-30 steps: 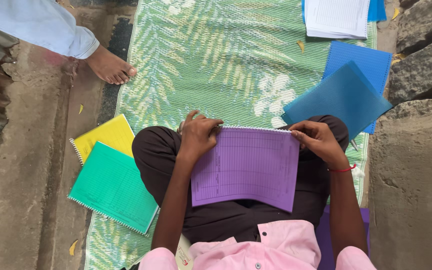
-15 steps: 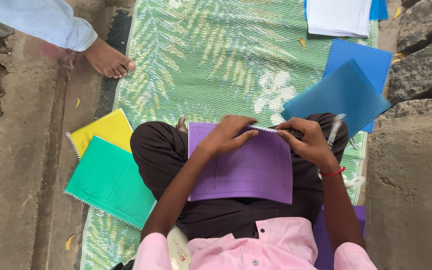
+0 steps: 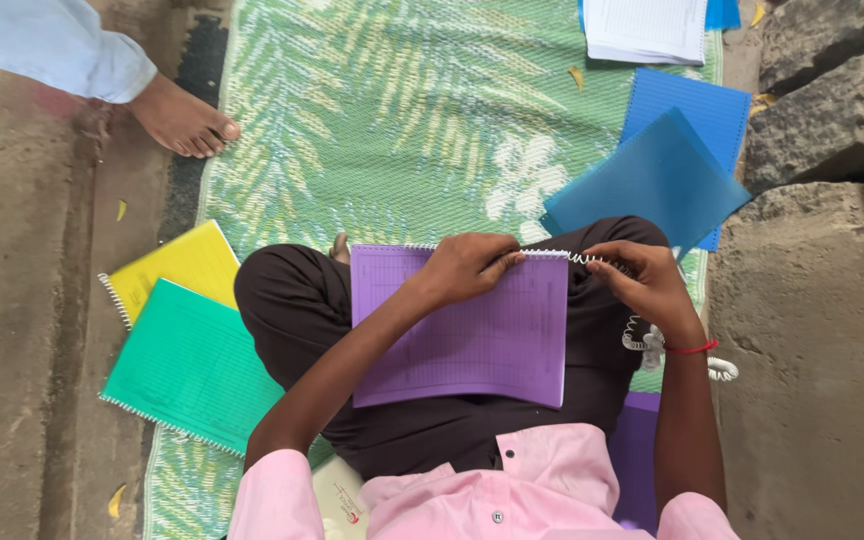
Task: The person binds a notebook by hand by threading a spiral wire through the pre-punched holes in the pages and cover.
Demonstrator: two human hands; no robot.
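- Purple notebook [image 3: 472, 335]: lying flat across the lap, on dark trousers [image 3: 282, 300]; ruled cover facing up, bound edge at the far side.
- White spiral wire [image 3: 552, 254]: threaded along the far edge of the purple notebook, projecting past its right corner; a loose coiled length [image 3: 677, 352] trailing down beside the right wrist.
- Left hand [image 3: 467, 268]: resting on the far edge of the purple notebook, fingers curled narrow, pinching the cover at the spiral binding.
- Right hand [image 3: 642, 285]: just off the right corner of the purple notebook, fingers closed narrow around the projecting end of the wire; red thread band [image 3: 692, 348] on the wrist.
- Green spiral notebook [image 3: 192, 365]: on the mat at the left, just beside the knee, overlapping a yellow spiral notebook [image 3: 172, 265].
- Two blue plastic covers [image 3: 667, 175]: stacked askew at the right, near the right hand.
- White ruled pad [image 3: 647, 28]: at the far edge, atop another blue sheet.
- Green woven mat [image 3: 402, 110]: leaf pattern, spread under everything.
- Another person's bare foot [image 3: 182, 118]: at the mat's left edge, pale blue trouser leg above.
- Rough stones [image 3: 832, 90]: at the right.
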